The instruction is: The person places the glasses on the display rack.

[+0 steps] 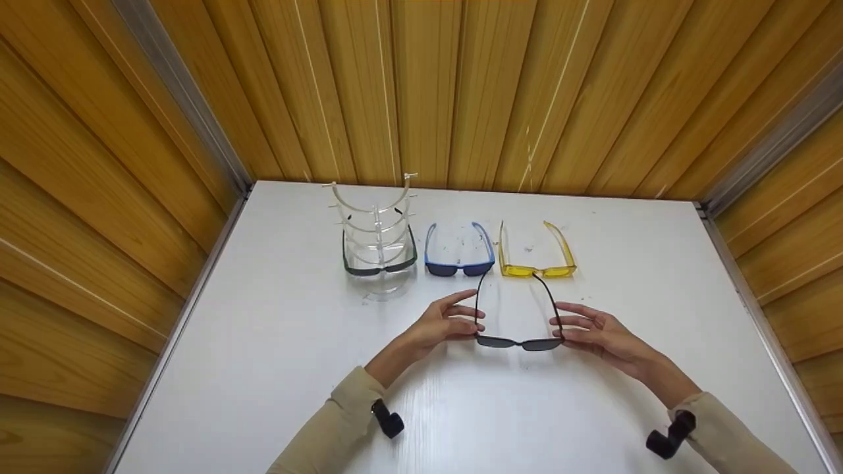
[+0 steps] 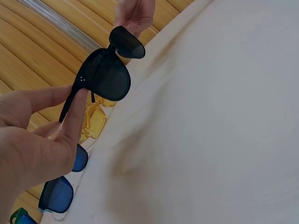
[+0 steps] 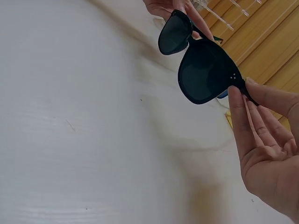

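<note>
Black sunglasses (image 3: 205, 65), temples (image 1: 547, 288) unfolded, lenses (image 2: 110, 74) dark (pale dots (image 3: 233, 76) at outer corners).

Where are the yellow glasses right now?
In the head view, the yellow glasses lie on the table, right of the blue sunglasses, beyond the held black sunglasses.

A: Around the black glasses (image 1: 498, 342), where is room lying open?
B: At six o'clock, table (image 1: 520, 421) is stretching between the forearms (image 1: 336, 421); at two, more is running past the yellow glasses (image 1: 520, 270).
A: And what is blocking?
B: The left hand (image 1: 435, 326) is occupying nine, the right hand (image 1: 607, 337) three. The stand (image 1: 378, 224) is filling ten, the blue glasses (image 1: 475, 269) eleven, the yellow ones twelve, with the wall (image 1: 425, 99) rising behind. Only a slim gap is separating blue from yellow, the black glasses sitting before it.
</note>
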Available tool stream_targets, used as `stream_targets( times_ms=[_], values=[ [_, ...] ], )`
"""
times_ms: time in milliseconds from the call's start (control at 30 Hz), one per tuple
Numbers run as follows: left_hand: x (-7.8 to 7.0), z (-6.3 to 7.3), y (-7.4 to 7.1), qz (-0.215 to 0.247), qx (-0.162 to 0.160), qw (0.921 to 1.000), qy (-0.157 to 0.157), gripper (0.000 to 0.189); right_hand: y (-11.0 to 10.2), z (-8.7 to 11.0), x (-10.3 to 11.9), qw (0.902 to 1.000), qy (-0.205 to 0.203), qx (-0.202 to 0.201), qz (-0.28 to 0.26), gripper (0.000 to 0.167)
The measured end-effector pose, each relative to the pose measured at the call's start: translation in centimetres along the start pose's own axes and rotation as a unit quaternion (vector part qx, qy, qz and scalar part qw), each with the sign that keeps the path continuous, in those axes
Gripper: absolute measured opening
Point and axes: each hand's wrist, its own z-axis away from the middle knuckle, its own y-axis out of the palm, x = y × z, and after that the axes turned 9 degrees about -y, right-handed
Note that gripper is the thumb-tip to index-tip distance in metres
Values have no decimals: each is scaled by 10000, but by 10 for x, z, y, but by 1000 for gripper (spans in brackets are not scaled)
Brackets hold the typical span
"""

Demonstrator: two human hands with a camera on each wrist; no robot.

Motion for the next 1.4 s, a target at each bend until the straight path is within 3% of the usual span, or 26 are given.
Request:
stream_targets(
  times_ms=[433,700,1400],
  values=[
    [-4,27,-17,-113,-62,9999,66,75,32,-2,1,9999,-152,-11,58,61],
    [-5,45,-33,-176,-102,9996,183,75,50,-10,0,9993,-285,225,-83,64],
    [-16,81,-62,-295,-463,9976,418,74,93,-39,0,9991,-261,18,-326,62]
  ],
)
